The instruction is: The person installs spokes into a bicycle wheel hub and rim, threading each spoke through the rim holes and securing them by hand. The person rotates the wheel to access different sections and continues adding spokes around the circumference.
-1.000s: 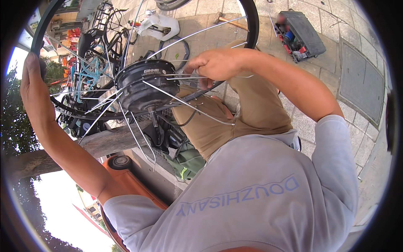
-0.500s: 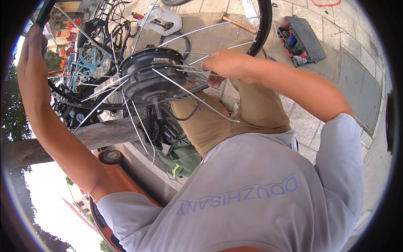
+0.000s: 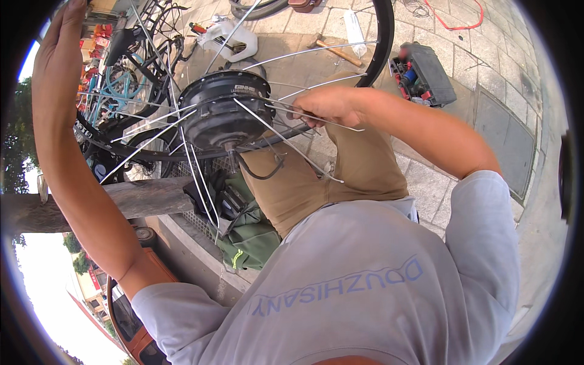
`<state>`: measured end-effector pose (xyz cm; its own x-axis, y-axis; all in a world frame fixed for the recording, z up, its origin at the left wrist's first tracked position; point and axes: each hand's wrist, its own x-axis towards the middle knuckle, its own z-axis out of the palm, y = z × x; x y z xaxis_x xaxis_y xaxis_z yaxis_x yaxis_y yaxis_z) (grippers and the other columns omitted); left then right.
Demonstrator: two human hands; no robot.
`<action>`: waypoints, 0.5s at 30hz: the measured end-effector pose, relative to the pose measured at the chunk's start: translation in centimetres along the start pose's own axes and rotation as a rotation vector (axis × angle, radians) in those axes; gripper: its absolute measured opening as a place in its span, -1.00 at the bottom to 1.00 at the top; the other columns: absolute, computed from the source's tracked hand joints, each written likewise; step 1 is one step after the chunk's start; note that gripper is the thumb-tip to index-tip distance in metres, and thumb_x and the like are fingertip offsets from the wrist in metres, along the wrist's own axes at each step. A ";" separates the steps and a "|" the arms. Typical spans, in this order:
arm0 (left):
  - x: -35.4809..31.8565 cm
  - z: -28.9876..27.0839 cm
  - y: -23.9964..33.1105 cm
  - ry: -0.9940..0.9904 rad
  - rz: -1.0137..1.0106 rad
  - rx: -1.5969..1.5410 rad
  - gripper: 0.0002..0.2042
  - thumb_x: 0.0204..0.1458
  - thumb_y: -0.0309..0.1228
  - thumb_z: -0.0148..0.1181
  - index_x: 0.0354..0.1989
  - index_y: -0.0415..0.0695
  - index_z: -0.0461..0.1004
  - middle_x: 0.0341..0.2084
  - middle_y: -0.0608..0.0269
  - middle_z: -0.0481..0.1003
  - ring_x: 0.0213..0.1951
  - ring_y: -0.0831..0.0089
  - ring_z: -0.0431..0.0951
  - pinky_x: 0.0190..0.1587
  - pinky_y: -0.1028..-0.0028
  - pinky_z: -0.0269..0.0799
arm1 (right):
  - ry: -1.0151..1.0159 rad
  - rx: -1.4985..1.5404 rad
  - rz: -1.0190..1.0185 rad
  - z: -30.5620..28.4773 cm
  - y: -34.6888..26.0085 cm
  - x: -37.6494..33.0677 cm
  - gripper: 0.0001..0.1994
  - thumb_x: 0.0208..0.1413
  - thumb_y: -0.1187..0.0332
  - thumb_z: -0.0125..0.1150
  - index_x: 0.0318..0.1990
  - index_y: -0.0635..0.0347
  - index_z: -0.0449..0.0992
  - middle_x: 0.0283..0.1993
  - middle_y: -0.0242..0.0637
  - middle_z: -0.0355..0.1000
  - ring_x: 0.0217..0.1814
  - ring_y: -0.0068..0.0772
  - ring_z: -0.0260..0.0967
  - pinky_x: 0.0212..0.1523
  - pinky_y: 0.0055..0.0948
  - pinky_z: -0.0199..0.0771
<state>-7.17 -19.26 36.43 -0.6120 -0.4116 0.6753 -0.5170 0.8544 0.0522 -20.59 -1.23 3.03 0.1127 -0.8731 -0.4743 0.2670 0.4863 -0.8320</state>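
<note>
A spoked wheel is held up in front of me, with a black hub motor (image 3: 222, 109) at its middle and silver spokes (image 3: 286, 143) fanning out, some of them loose at the outer end. The black tyre and rim (image 3: 382, 36) curve up at the right. My right hand (image 3: 325, 104) pinches a few spokes just right of the hub. My left hand (image 3: 66, 24) reaches up at the far left and grips the rim at the picture's edge. The wheel rests over my tan-trousered thigh (image 3: 328, 176).
On the paving lie an open black toolbox (image 3: 424, 73), a hammer (image 3: 336, 52), a white jug (image 3: 234, 38) and a red cable (image 3: 453, 21). Parked bicycles (image 3: 125, 73) stand at the left. A green bag (image 3: 250, 240) sits below the hub, beside a grey trunk (image 3: 91, 201).
My left hand has moved up along the rim toward the top edge. The hub has shifted slightly up and right, and my right hand has stayed on the spokes.
</note>
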 end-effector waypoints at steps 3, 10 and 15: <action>0.4 0.4 -0.3 -0.001 0.019 0.007 -0.34 0.21 0.23 0.12 0.30 0.00 0.50 0.21 0.06 0.52 0.32 0.20 0.45 0.40 0.19 0.21 | 0.087 -0.113 -0.054 -0.7 0.9 -0.2 -0.69 0.34 0.18 -0.09 -0.08 0.16 0.53 -0.34 -0.50 0.25 -0.32 -0.56 0.17 -0.22 -0.47 0.27; 0.8 0.7 -1.2 -0.005 0.014 0.037 -0.37 0.26 0.19 0.02 0.25 -0.08 0.49 0.21 -0.03 0.48 0.30 0.11 0.43 0.36 0.12 0.20 | 0.096 -0.113 -0.137 0.0 1.0 -1.4 -0.65 0.36 0.18 -0.18 0.04 0.20 0.45 -0.24 -0.45 0.33 -0.24 -0.55 0.23 -0.19 -0.46 0.31; 0.9 0.6 -1.0 -0.106 0.132 -0.089 -0.42 0.36 0.08 -0.21 0.14 -0.21 0.45 0.15 -0.25 0.43 0.19 -0.04 0.45 0.20 -0.08 0.26 | 0.085 -0.142 -0.081 -1.1 1.5 -0.7 -0.68 0.33 0.23 -0.16 -0.05 0.18 0.51 -0.22 -0.44 0.36 -0.26 -0.57 0.27 -0.24 -0.49 0.31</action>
<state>-7.56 -20.69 36.49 -0.7332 -0.3208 0.5996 -0.3755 0.9261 0.0364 -21.31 0.09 1.82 0.0131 -0.9066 -0.4219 0.1331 0.4197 -0.8978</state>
